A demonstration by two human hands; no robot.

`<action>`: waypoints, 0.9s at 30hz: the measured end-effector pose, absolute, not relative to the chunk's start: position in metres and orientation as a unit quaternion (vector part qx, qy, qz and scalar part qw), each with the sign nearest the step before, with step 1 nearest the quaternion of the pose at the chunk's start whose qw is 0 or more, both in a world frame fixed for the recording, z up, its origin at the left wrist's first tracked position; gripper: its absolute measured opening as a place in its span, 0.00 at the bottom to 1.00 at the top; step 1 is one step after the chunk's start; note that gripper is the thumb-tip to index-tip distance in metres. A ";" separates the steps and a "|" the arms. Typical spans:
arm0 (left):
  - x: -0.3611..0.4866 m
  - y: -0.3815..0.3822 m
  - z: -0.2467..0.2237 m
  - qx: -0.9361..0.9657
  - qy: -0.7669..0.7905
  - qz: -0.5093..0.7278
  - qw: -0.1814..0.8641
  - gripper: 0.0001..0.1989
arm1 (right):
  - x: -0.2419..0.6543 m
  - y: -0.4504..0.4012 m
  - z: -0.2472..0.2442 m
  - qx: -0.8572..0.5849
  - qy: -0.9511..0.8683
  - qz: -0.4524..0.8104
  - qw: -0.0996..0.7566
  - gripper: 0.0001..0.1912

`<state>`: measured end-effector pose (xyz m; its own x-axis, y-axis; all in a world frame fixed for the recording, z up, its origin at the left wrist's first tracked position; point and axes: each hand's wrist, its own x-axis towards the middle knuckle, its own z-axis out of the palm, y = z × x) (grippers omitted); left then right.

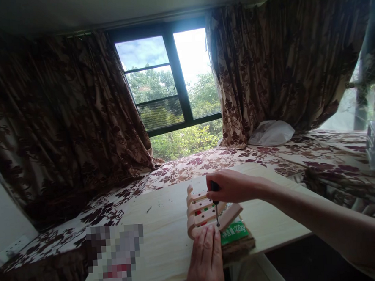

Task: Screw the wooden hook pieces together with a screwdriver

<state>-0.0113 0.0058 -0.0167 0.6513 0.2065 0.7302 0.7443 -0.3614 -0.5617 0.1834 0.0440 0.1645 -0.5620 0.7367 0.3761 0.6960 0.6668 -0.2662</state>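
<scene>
My right hand is closed around the black handle of a screwdriver. The screwdriver stands nearly upright, its tip on a dark screw spot at the near end of a pale wooden rack. This rack has several curved slats joined to a bar, with dark screw spots along them. With fingers stretched out flat, my left hand presses on the nearest slat, just left of the tip. Under the rack lies a green printed package, resting on a brown block.
The pale wooden board serves as the work surface. A small screw-like piece and tiny bits lie on its left side. A blurred-out item is at the front left. Behind are a flower-patterned cloth, a white bag and a window.
</scene>
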 end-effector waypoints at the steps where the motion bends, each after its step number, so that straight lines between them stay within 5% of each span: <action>1: -0.013 0.006 -0.014 -0.783 -0.297 -0.281 0.469 0.21 | 0.183 0.044 0.164 -0.404 -0.883 0.043 0.234 0.06; 27: -0.014 -0.017 0.024 -0.810 -0.310 -0.270 0.418 0.26 | 0.178 0.042 0.162 -0.394 -0.885 0.065 0.239 0.07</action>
